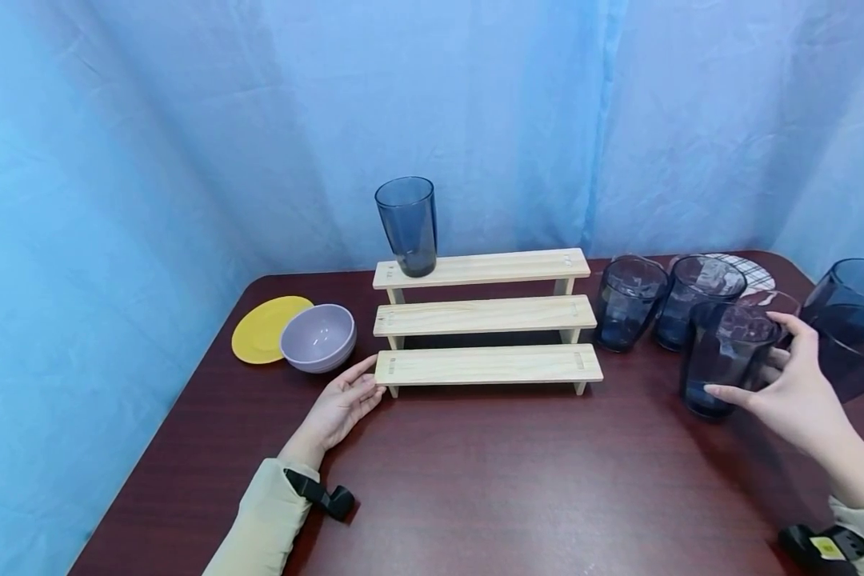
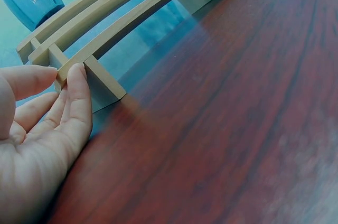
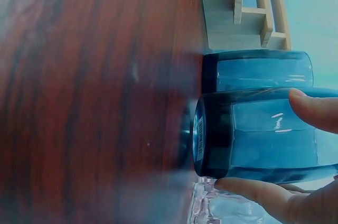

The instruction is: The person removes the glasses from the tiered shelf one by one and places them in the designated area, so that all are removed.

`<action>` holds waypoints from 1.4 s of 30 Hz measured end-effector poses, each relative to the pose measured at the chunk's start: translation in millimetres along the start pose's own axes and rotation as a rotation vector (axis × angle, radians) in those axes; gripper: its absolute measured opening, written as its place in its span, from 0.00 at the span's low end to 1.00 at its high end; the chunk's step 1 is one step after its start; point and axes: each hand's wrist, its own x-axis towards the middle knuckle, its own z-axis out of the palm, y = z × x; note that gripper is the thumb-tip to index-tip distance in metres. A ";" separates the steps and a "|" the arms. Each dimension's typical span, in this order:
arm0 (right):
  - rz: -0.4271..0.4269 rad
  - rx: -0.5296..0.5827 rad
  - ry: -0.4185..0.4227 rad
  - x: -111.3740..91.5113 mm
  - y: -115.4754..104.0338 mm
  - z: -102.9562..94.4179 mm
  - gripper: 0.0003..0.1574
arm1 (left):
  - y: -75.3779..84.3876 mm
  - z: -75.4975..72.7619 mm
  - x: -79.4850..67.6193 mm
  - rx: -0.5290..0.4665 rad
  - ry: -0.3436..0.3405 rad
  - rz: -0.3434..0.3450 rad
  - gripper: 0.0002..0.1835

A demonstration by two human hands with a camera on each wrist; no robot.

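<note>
My left hand (image 1: 338, 412) pinches the left end of the lowest tier of a three-tier wooden shelf (image 1: 486, 365). Thumb and fingertips meet the board's corner in the left wrist view. A blue drinking glass (image 1: 409, 232) stands upright on the top tier, at its left end. Off to the right, my right hand (image 1: 799, 392) grips another blue glass (image 3: 274, 137) between thumb and fingers. That glass's labelled base appears slightly off the table in the right wrist view. Two more blue glasses (image 1: 626, 308) (image 1: 702, 284) stand between it and the shelf.
A lavender bowl (image 1: 319, 340) and a yellow plate (image 1: 255, 336) lie left of the shelf. Dark blue glassware (image 1: 853, 320) stands at the far right. A checked plate (image 1: 749, 270) is partly hidden behind the glasses. Blue curtains (image 1: 475, 120) hang behind the dark red table (image 1: 518, 480).
</note>
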 end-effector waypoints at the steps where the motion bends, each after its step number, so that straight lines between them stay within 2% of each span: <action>1: -0.001 0.001 -0.002 -0.3 -0.3 0.3 0.82 | 0.0 0.1 0.1 0.002 0.001 0.000 0.32; 10: -0.003 -0.004 0.003 -6.5 -11.2 -5.8 0.80 | 0.7 0.3 -0.5 0.005 0.006 -0.007 0.31; 16: 0.051 0.012 0.000 -14.7 -18.1 -10.3 0.77 | 0.3 0.7 -1.3 -0.006 0.019 -0.017 0.31; 18: 0.061 0.026 0.006 -14.9 -12.7 -10.3 0.76 | 0.4 0.8 -1.3 -0.003 0.015 -0.013 0.31; 21: 0.061 -0.004 0.039 -12.0 1.7 -10.4 0.74 | 0.4 0.9 -1.0 0.004 0.006 -0.006 0.31; 24: 0.074 -0.047 0.050 -10.0 5.8 -12.3 0.73 | 0.4 0.8 -0.8 0.007 0.003 -0.002 0.31; 26: 0.092 -0.069 0.049 -12.1 -1.4 -14.9 0.71 | 0.4 0.5 -0.7 0.005 -0.001 -0.002 0.31; 30: 0.130 -0.091 0.061 -21.0 -30.2 -19.1 0.69 | -0.3 -0.5 -0.5 0.002 0.003 0.002 0.32; 35: 0.165 -0.147 0.105 -30.4 -58.5 -21.0 0.67 | -1.2 -0.9 -0.3 0.017 0.006 0.004 0.32; 42: 0.154 -0.197 0.118 -35.6 -73.8 -23.3 0.64 | -1.2 0.1 -0.6 0.027 0.015 0.003 0.31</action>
